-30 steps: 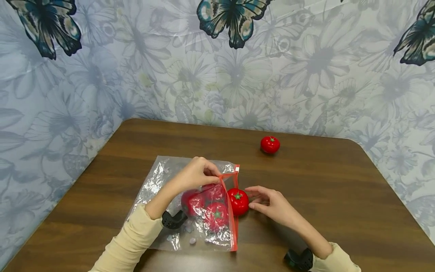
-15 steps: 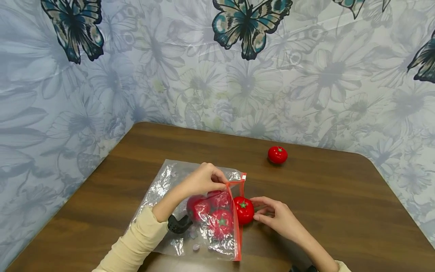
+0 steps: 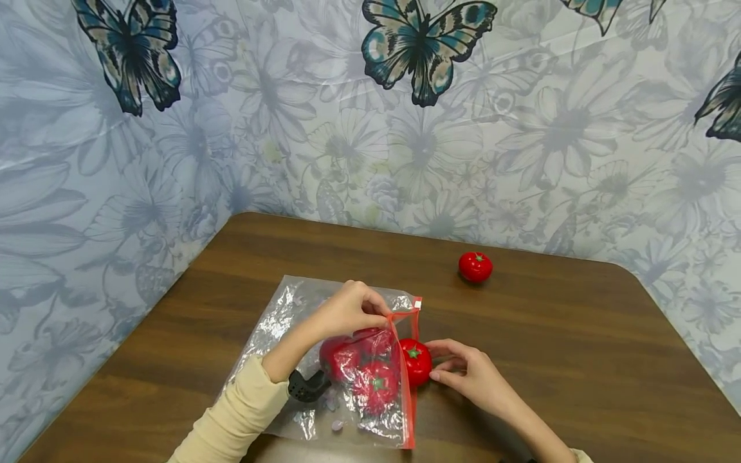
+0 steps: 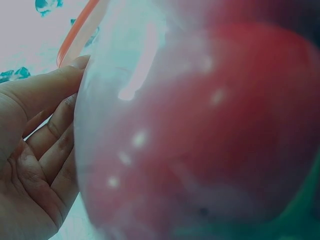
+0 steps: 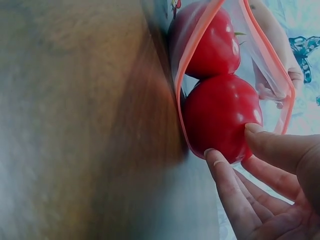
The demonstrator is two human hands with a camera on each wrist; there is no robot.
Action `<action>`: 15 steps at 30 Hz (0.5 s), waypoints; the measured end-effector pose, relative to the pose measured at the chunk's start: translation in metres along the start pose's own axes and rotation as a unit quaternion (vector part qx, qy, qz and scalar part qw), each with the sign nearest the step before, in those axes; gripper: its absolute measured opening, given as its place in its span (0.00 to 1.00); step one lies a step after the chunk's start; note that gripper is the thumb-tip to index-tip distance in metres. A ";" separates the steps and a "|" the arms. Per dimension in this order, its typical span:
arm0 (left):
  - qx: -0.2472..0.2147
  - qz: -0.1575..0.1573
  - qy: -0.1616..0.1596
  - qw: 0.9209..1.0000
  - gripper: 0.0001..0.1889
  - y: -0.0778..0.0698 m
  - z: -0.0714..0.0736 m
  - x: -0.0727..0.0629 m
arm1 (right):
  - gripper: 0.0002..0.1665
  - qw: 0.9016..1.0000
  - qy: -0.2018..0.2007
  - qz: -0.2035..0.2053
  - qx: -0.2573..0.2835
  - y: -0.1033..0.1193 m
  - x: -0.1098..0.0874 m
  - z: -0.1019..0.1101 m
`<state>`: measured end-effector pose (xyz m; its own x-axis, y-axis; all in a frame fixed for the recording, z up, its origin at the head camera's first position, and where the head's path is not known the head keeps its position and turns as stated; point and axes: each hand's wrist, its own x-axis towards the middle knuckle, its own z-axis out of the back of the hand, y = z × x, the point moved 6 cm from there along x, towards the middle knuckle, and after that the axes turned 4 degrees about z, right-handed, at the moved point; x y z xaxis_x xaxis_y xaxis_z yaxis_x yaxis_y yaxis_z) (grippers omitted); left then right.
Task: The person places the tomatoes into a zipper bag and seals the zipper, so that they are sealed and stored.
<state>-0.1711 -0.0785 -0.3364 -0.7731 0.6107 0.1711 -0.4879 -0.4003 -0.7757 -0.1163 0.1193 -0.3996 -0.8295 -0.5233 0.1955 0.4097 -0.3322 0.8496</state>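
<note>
A clear zip bag [image 3: 295, 302] with a red zip strip lies on its side, several red tomatoes [image 3: 377, 384] showing through the plastic. My left hand [image 3: 353, 310] pinches the upper lip of its mouth and lifts it. In the mouth sits another tomato [image 3: 417, 362], partly past the red strip. My right hand [image 3: 471, 376] holds this tomato from the right, thumb and fingertips against its skin. In the right wrist view the tomato [image 5: 222, 117] touches one deeper in the bag. Through blurred plastic, the left wrist view shows a large tomato [image 4: 215, 125] beside my left hand [image 4: 45, 130].
A single tomato [image 3: 475, 267] stands near the back edge of the brown wooden table [image 3: 550, 321]. Behind the table hangs a pale flowered wall covering [image 3: 324, 148] with butterflies. A black wrist strap [image 3: 309, 386] is on the left wrist.
The tomato in my right hand has slid slightly left, deeper into the bag mouth. My left hand keeps its pinch on the lip. The head view has shifted, moving everything a little right and down.
</note>
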 end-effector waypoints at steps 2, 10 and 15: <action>0.000 0.002 0.001 1.000 0.02 0.001 0.000 0.000 | 0.24 1.000 -0.003 0.000 0.005 0.000 0.001 -0.001; 0.018 -0.001 -0.004 1.000 0.02 0.000 0.005 0.000 | 0.25 1.000 -0.006 -0.010 0.017 0.002 0.007 -0.006; 0.012 -0.002 -0.006 1.000 0.03 0.000 0.003 -0.002 | 0.26 1.000 -0.002 -0.022 0.015 0.001 0.006 -0.009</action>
<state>-0.1705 -0.0818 -0.3352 -0.7759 0.6045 0.1806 -0.4997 -0.4142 -0.7608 -0.1177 0.1085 -0.4025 -0.8486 -0.5046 0.1592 0.3604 -0.3309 0.8722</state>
